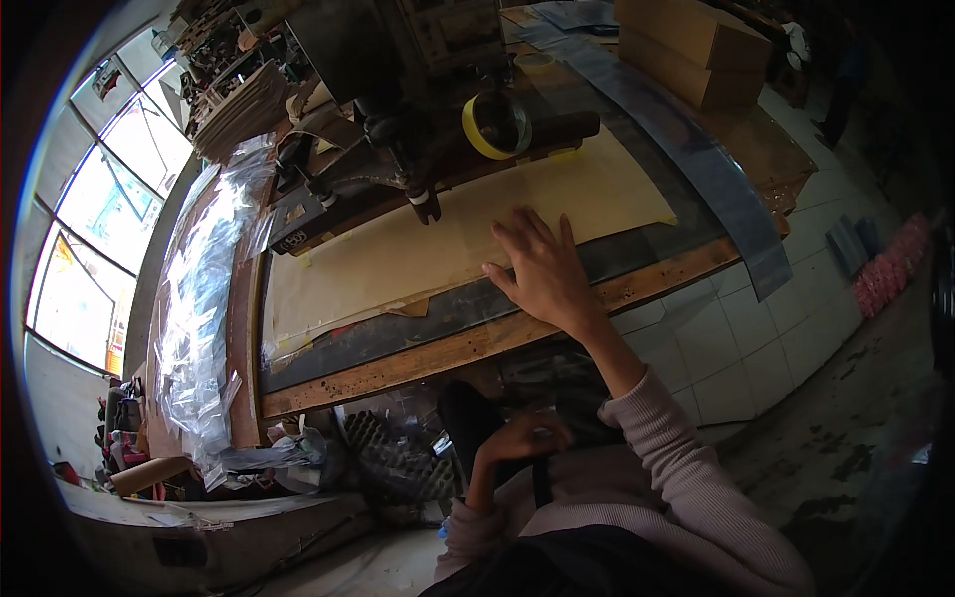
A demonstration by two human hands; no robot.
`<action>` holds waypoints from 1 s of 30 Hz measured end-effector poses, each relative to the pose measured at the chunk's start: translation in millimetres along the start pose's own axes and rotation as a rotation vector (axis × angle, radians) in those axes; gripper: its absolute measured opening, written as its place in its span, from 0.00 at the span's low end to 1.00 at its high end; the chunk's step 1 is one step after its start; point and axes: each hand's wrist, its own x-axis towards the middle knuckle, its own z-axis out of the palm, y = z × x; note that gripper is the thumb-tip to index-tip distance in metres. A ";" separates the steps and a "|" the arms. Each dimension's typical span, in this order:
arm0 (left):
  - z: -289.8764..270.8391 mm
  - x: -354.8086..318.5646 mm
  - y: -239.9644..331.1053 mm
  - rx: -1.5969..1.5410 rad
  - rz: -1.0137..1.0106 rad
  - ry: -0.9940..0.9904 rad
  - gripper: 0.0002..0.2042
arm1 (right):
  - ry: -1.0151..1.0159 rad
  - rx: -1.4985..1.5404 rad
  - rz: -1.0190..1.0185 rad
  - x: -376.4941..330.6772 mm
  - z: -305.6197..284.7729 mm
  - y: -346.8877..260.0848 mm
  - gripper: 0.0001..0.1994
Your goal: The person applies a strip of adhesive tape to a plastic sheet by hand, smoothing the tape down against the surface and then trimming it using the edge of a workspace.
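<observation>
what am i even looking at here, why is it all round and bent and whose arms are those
There is no robot here: a person is working with bare hands. The single picture comes from a wide fisheye camera worn on that person's head, looking down, which is why straight edges curve toward the rim.

The right hand lies flat, fingers spread, on a tan sheet covering a wooden workbench. It holds nothing. The left hand sits lower, near the person's lap, curled around something I cannot make out.

Behind the sheet stands a dark machine, with a roll of yellow tape beside it. Crumpled clear plastic film runs along the bench's left side, and cardboard boxes sit at the far end. Windows are at left.
</observation>
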 end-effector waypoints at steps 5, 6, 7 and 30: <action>24.3 -10.6 61.1 -0.232 0.504 -0.346 0.19 | 0.040 0.020 -0.021 1.9 3.1 -0.8 0.24; 29.2 -12.6 65.4 -0.233 0.504 -0.347 0.19 | 0.039 0.018 -0.020 1.7 3.1 -0.1 0.24; 33.9 -15.0 69.5 -0.271 0.511 -0.374 0.26 | 0.022 0.022 -0.016 2.1 1.1 -0.9 0.24; 58.4 -21.4 53.4 -0.052 0.315 -0.414 0.38 | 0.034 -0.001 -0.019 -0.7 2.9 1.6 0.23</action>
